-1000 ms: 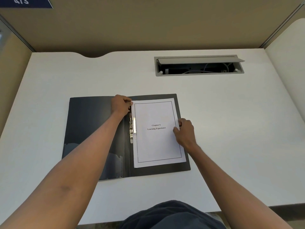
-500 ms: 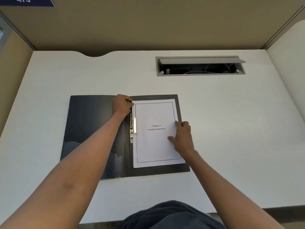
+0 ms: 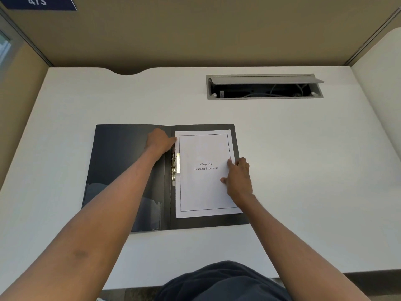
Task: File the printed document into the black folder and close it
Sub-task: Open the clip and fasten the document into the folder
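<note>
The black folder point(image 3: 121, 161) lies open and flat on the white desk point(image 3: 314, 174). The printed document point(image 3: 204, 192), titled "Chapter 6 Learning Experience", rests on the folder's right half, its left edge against the metal clamp point(image 3: 176, 168) by the spine. My left hand point(image 3: 160, 141) sits at the top of the spine with its fingers curled, fingertips touching the document's top-left corner. My right hand point(image 3: 238, 179) is at the document's right edge, thumb on the page and fingers curled over the edge. The folder's left cover has a clear inner pocket at its lower end.
A grey cable hatch point(image 3: 263, 86) stands open at the back right of the desk, with wires inside. Tan partition walls enclose the back and both sides. A blue sign reading 473 point(image 3: 36, 2) hangs at the top left. A curved notch cuts the desk's back edge.
My right hand slid from the page's middle-right back out to its right edge. My left hand stayed at the top-left corner. The document barely shifted.
</note>
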{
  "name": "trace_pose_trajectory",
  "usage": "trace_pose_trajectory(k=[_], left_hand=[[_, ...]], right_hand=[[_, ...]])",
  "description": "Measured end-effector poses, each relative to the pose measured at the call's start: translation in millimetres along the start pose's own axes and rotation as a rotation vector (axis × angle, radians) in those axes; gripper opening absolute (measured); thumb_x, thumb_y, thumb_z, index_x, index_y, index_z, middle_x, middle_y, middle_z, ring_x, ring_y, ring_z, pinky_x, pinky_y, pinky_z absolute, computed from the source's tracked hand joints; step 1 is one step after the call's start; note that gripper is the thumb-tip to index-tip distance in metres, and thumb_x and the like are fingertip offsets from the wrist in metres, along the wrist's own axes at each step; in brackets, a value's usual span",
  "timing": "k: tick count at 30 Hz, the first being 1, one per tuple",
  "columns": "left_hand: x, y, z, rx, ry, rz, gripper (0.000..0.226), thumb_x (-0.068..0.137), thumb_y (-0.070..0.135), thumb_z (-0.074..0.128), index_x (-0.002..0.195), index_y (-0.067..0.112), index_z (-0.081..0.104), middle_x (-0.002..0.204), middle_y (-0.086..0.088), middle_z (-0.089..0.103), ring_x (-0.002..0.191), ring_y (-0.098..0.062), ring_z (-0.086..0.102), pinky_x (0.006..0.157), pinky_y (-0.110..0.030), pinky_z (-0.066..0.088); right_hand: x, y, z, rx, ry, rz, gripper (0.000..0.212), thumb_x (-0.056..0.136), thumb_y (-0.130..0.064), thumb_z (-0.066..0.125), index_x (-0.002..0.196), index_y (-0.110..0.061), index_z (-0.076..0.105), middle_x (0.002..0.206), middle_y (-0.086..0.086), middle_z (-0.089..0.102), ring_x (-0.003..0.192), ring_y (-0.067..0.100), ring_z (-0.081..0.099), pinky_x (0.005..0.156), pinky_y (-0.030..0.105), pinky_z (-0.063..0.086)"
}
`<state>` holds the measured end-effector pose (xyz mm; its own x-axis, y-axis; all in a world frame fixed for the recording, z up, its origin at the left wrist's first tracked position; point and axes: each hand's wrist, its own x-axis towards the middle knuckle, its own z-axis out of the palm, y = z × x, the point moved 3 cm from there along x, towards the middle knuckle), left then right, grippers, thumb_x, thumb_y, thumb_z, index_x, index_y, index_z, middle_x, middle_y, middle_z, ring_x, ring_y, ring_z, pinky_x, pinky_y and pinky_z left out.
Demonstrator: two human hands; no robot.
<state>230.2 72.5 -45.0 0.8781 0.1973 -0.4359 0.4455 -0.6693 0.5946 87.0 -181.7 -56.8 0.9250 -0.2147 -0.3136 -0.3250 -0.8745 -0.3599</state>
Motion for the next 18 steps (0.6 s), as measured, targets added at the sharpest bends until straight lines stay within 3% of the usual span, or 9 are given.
trace_pose_trajectory(k=[4,8,15,18], left_hand=[[-11.6,-3.3,-0.8,0.002,-0.060,-0.084,0.020,0.078,0.015,0.064,0.064,0.007,0.053,0.063,-0.013,0.059,0.050,-0.025,0.046,0.048,-0.022,0.039],[-21.3,-1.9,-0.5,-0.090,-0.078,-0.126,0.018,0.082,0.009,0.058,0.064,0.005,0.059,0.066,-0.013,0.064,0.046,-0.020,0.044,0.043,-0.020,0.036],[-37.5,2.2,-5.3,-0.310,-0.167,-0.129,0.006,0.092,-0.001,0.060,0.089,-0.004,0.064,0.075,-0.020,0.067,0.044,-0.018,0.061,0.040,-0.024,0.053],[-52.6,2.4,-9.2,-0.397,-0.194,-0.115,0.006,0.092,-0.005,0.063,0.094,-0.010,0.065,0.072,-0.022,0.066,0.042,-0.018,0.066,0.049,-0.029,0.061]], right_hand=[[0.4,-0.5,1.0,-0.023,-0.001,0.000,0.067,0.090,-0.011,0.071,0.150,-0.007,0.038,0.141,0.013,0.033,0.132,0.030,0.035,0.094,0.038,0.051],[1.3,-0.7,1.5,-0.038,0.000,0.000,0.067,0.091,-0.015,0.071,0.149,-0.007,0.040,0.141,0.014,0.034,0.132,0.030,0.035,0.096,0.037,0.050],[0.1,-3.4,-0.6,-0.047,-0.004,0.001,0.066,0.091,-0.013,0.071,0.148,-0.006,0.040,0.143,0.015,0.033,0.134,0.032,0.034,0.096,0.037,0.048],[0.2,-3.9,-0.9,-0.039,0.002,0.000,0.063,0.090,-0.013,0.072,0.146,-0.004,0.043,0.141,0.015,0.034,0.133,0.033,0.035,0.097,0.037,0.047]])
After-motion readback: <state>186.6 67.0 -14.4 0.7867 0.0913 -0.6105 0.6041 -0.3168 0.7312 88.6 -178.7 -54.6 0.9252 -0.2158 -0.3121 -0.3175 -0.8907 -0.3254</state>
